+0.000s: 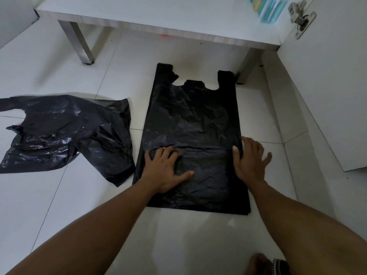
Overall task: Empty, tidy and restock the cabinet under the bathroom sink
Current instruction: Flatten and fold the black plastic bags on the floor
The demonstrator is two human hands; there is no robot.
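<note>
We judged this the tidy step: smoothing a black bag (194,120) flat on the floor tiles (99,195) in front of the open cabinet (178,18). Our left hand (166,169) pressed its lower part, fingers straight & spread. Our right hand (251,159) sat at the bag's right edge, fingers apart, seemingly half on tile. Next move needed: sweep creases outward, then fold w/o the film sliding. A 2nd crumpled bag (65,133) lay just left, untouched.
</note>
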